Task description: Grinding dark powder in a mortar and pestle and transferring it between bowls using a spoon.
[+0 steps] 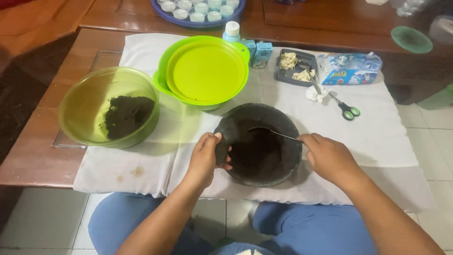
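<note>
Scraping is going well while the left hand (204, 158), fingers closed over the rim, is steadying the black stone mortar (262, 144) on the cloth-covered desk (377, 137). The right hand (330, 158) is pinching a metal spoon (273, 133) dipped inside; keeping its strokes shallow should be preventing spills.

L hand (205, 156) gripping black stone mortar (261, 144) rim, R hand (330, 158) w/ spoon (276, 133) inside, white cloth (387, 137) under

Left hand (206, 156) curled in grip; right hand (330, 158) pinching.

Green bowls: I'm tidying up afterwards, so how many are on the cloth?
2. A translucent olive-green bowl holding dark powder sits at the left; a bright lime-green bowl covered by a lid stands behind the black mortar.
</note>
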